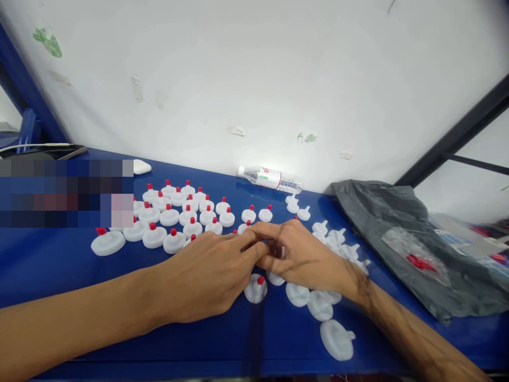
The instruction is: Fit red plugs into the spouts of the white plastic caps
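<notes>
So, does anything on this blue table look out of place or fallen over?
The clear plastic water bottle lies on its side at the white wall, unlike the upright white plastic discs with red caps. Nothing looks spilled.

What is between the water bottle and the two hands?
A few white discs with red caps standing on the blue table, seen in the head view.

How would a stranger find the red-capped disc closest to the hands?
On the blue table, look directly below where the left hand and right hand meet. The disc lies there. Its red cap sets it apart: its neighbours to the right are plain white.
</notes>
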